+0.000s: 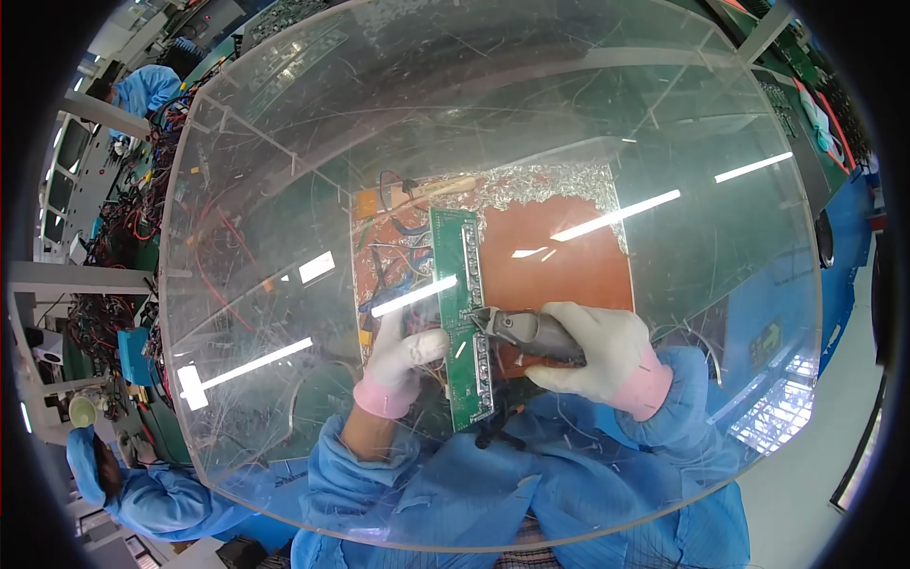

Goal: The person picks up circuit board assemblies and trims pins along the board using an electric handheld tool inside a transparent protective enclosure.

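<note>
Under the clear plastic shield, my left hand (400, 358), in a white glove with a pink cuff, grips the left edge of a long green circuit board (457, 356). The board stands lengthwise away from me, with a row of silvery parts along its right side. My right hand (607, 353), gloved the same way, is wrapped round a grey air nipper (538, 334). The nipper's metal tip meets the board near its middle; whether the jaws are closed cannot be made out. Beneath lies a reddish-brown mat (559, 256) strewn with cut metal bits.
The scratched clear shield (682, 123) spans my hands and reflects ceiling lights. Behind the board are coloured wires (403, 256) and a wooden-handled tool (441, 192). Two people in blue work at the left, near a bench with tangled cables (104, 327).
</note>
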### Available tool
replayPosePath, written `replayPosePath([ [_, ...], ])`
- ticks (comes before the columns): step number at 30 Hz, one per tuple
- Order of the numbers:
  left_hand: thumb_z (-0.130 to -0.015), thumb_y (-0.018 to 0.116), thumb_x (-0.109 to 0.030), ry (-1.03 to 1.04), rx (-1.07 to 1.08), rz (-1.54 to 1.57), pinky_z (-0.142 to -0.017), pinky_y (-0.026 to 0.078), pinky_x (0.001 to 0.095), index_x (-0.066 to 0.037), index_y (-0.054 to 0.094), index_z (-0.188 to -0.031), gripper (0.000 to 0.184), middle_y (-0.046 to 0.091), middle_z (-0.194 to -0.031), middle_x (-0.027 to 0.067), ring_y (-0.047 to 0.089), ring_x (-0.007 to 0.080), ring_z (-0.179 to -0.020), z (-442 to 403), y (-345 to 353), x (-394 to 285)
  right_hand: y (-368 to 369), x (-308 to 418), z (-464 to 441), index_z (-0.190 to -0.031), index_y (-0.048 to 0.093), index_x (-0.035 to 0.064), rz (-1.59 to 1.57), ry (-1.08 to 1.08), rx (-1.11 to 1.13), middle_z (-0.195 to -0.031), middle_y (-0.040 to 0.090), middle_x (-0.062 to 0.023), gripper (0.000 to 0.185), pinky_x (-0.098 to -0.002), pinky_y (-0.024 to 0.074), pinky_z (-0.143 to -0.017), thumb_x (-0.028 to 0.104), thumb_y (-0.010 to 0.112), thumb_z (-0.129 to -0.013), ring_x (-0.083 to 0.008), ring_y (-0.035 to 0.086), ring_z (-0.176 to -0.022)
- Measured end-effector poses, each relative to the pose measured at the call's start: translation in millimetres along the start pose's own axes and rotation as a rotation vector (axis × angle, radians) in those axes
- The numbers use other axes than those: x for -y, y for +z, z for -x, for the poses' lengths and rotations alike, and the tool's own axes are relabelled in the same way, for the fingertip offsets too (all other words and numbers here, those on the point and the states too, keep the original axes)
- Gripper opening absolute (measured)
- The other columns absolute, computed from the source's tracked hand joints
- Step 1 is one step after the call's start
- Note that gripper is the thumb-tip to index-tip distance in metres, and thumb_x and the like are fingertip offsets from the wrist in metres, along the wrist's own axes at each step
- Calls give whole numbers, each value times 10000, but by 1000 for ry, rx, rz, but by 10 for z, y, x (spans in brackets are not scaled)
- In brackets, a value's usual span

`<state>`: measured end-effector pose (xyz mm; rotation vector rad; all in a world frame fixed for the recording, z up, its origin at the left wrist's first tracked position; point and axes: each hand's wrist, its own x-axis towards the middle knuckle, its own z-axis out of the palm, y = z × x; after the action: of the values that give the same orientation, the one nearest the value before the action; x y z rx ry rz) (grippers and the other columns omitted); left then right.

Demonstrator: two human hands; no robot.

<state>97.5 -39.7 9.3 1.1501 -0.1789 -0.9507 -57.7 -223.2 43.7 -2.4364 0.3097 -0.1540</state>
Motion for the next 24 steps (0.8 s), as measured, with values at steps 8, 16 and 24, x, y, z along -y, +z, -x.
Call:
replayPosePath([
  [8, -675, 507, -54, -31, 13, 18, -648, 510, 276, 50, 528, -1172, 508, 652, -979, 152, 623, 202, -756, -15, -77, 51, -27, 25, -29, -1074, 591, 43, -39, 54, 64, -843, 666, -118, 515, -312, 476, -631, 282, 776, -658, -270, 624, -683],
  [16, -673, 525, -50, -60, -1, -18, -656, 513, 274, 46, 526, -1177, 512, 653, -982, 148, 626, 203, -766, -3, -86, 23, -47, -6, -13, -1066, 595, 37, -138, 113, 78, -844, 667, -124, 512, -312, 477, -631, 286, 779, -659, -273, 624, -678],
  [24, -664, 753, -75, -10, 70, 58, -699, 476, 206, 41, 465, -1286, 695, 644, -1040, 118, 609, 137, -833, 0, 4, -50, -17, 48, 20, -1051, 602, 35, -8, -29, -36, -825, 663, -116, 511, -306, 472, -611, 289, 784, -646, -265, 616, -654],
])
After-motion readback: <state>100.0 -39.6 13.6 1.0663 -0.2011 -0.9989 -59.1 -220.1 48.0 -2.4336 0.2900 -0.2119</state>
